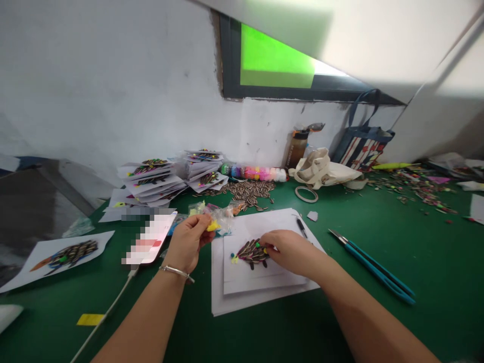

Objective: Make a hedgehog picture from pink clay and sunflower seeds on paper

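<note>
My left hand (191, 239), with a bracelet at the wrist, pinches a small bright yellow piece (213, 226) of soft-looking material above the table. Beside it lie clear plastic bags (226, 218) with coloured contents. My right hand (291, 252) is bent over a fish-like picture made of striped sunflower seeds (252, 252), its closed fingertips at the picture's right end. Whatever those fingers hold is hidden. Green, blue and yellow bits dot the picture, which lies on white paper sheets (242, 283).
Blue tweezers (378, 269) lie at right, a black pen (301, 227) on the sheets. Behind are loose seeds (251, 191), a tape roll (306, 194), stacked seed pictures (151, 184) and a bottle (297, 148). A phone (157, 237) with a cable and another seed picture (68, 255) lie left.
</note>
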`<control>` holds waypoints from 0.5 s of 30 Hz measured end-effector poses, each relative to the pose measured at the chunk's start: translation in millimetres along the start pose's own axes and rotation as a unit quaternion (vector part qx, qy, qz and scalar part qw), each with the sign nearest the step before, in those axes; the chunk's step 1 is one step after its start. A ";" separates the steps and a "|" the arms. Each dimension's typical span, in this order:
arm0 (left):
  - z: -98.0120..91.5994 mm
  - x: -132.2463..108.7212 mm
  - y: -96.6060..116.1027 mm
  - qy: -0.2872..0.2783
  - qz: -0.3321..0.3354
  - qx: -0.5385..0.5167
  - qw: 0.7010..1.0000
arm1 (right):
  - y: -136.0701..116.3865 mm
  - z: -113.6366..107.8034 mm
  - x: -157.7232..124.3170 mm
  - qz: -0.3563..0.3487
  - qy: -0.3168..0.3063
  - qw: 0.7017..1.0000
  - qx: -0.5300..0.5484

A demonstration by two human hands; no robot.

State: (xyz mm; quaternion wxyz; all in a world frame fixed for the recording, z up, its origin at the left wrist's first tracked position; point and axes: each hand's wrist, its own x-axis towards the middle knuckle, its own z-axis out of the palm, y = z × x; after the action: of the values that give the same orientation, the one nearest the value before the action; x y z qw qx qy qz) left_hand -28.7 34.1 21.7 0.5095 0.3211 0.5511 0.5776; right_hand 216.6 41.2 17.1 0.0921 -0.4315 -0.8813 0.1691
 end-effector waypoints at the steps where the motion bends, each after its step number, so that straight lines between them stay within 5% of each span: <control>1: 0.1 -0.1 -0.2 0.001 0.000 -0.001 1.000 | -0.4 0.5 -0.1 0.000 0.004 1.000 0.001; 15: -0.7 0.4 -4.7 -0.003 0.001 0.011 1.000 | 0.3 8.4 0.7 -0.006 -0.001 1.000 -0.020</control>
State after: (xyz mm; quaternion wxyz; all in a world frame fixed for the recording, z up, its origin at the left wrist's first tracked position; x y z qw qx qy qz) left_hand -28.3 33.6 16.9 0.5074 0.3286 0.5555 0.5709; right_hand 213.8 40.1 9.2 0.0831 -0.4282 -0.8871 0.1511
